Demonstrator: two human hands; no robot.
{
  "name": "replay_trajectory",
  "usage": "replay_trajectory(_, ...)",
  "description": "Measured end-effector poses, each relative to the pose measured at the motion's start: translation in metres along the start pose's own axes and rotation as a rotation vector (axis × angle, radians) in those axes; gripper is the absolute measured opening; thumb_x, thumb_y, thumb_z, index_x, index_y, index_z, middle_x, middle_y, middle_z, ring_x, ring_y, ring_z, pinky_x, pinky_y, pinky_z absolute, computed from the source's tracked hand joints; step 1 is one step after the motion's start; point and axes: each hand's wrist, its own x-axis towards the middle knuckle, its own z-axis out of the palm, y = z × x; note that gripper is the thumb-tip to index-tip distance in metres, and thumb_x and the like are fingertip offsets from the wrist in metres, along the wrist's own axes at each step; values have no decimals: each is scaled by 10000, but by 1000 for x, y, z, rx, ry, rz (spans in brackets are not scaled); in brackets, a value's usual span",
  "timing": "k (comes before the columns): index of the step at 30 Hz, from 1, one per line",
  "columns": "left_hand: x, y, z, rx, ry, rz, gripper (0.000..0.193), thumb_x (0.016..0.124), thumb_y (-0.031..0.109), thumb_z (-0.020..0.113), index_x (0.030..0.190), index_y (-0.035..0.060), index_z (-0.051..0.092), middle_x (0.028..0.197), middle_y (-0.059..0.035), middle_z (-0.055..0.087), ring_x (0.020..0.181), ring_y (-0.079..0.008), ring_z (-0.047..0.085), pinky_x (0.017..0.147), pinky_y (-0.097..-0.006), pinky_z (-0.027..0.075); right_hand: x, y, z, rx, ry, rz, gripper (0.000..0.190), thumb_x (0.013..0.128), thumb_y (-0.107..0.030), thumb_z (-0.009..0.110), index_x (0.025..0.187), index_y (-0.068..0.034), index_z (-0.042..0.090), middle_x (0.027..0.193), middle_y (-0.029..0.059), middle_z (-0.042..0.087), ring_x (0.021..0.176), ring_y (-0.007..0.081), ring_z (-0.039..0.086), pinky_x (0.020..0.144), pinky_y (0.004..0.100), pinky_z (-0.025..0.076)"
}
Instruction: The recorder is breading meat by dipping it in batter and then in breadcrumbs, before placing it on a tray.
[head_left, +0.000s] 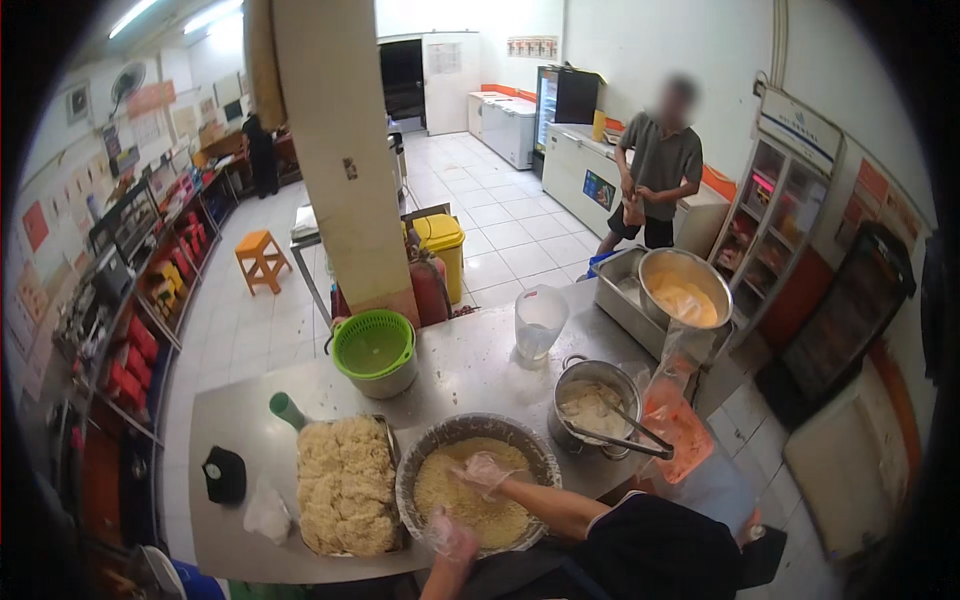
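A large round metal basin (551, 480) of pale breadcrumbs (495, 517) stands before me on the steel table. My right hand (486, 474), in a clear plastic glove, reaches in from the right, its fingers at the crumbs; whether it grips anything is unclear. Low at the basin's near left rim is my left hand (451, 538), gloved too, its fingers partly blurred. Left of the basin, a tray is heaped with several crumb-coated pieces (349, 480). To the right stands a steel pot (559, 427) of pale wet batter and pieces, with tongs (626, 442) lying across it.
Further back are a green colander (373, 315) in a pot, a clear plastic jug (541, 321) and a bowl of orange-yellow powder (729, 300) on a steel pan. A green cup (286, 409) and dark cap (223, 474) lie left. A person (660, 165) stands beyond the table.
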Motion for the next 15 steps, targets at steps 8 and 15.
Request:
replay_trajectory(8,15,-19,-19,273,52,-61,157,1028,272,416,1024,157,522,894,21,544,803,-130,501,730,-296,432,-6,-6,119,-826,636,309,485,968,-426,474,1302,-85,559,977,208,610,893,369,599,752,534,497)
replay_trajectory(15,-30,3,-8,126,-33,15,422,1026,342,411,1404,157,387,1470,-72,384,1380,-200,297,1152,-359,195,-25,-15,-28,538,8,330,591,841,-479,641,1140,31,644,1022,236,677,907,379,673,762,464,545)
